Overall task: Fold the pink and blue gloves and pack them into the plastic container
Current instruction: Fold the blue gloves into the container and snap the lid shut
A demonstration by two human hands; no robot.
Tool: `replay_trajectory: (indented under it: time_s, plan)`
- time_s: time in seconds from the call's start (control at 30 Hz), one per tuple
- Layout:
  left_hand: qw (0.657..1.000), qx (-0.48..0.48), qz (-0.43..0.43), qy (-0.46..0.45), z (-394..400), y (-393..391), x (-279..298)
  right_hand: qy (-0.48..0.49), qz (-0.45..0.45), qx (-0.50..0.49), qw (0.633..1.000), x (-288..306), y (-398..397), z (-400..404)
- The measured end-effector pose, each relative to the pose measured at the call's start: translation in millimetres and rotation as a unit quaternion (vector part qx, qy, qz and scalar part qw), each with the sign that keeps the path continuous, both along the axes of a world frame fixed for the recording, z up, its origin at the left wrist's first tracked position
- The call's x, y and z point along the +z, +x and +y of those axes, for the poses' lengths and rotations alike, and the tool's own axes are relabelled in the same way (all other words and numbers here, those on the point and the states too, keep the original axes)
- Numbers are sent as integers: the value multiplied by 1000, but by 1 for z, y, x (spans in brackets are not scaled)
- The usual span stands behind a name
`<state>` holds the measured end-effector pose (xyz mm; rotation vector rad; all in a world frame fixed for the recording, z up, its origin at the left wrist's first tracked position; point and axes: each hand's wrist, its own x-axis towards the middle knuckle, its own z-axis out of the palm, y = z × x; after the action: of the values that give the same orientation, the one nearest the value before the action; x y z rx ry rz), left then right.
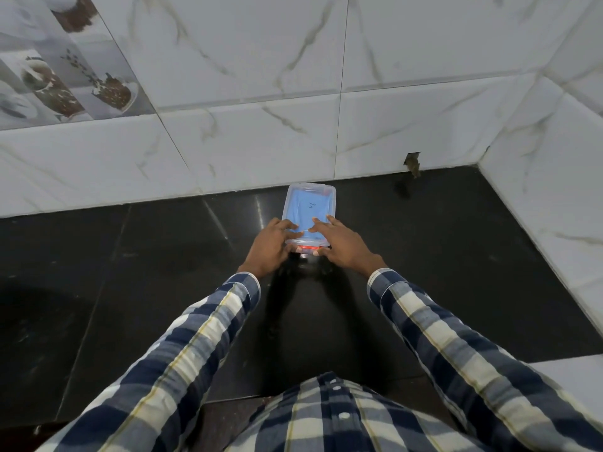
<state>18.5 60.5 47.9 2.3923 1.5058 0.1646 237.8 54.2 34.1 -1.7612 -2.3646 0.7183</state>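
Note:
A clear plastic container (310, 190) with its lid on lies on the dark countertop, close to the tiled back wall. Blue glove material (306, 207) shows through the lid, and a strip of pink-red (308, 247) shows at the near end. My left hand (272, 246) grips the container's near left corner, fingers on the lid and thumb under the edge. My right hand (342, 244) rests on the near right part, fingers spread flat on the lid.
The black stone countertop (163, 272) stretches left and right of the container. White marble-look tiled walls (391, 125) close off the back and the right side. A small hole (412, 161) sits at the wall's base to the right.

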Motion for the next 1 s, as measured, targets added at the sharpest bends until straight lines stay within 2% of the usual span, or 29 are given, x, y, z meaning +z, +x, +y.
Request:
replay_trajectory:
  time_s: [0.33, 0.47, 0.53, 0.6, 0.67, 0.77, 0.87, 0.93, 1.0]
  plan:
    - [999, 29, 29, 29, 0, 5, 5, 3, -6, -21, 1000, 6, -4, -2]
    - [989, 76, 112, 57, -1, 9, 5, 79, -70, -37, 994, 4, -22, -13]
    - [982, 133, 120, 57, 0, 9, 6, 99, -37, -50, 993, 6, -37, -18]
    - [977, 166, 129, 34, 5, 10, 10, 62, 49, -40, 996, 8, -50, -23]
    - [976, 171, 136, -4, 14, 11, 14, 18, 132, -10, 991, 8, -57, -27]
    - [977, 157, 131, -63, 20, 14, 20, 40, 177, -28, 983, 4, -47, -29]
    - [976, 132, 145, -99, 19, 16, 18, 92, 115, -38, 988, 4, -19, -24]
    - [974, 118, 154, -119, 15, 15, 12, 81, 55, 1, 995, 4, -4, -21]
    - [978, 103, 139, -114, 9, 15, 6, 47, 46, 17, 998, 1, 2, -24]
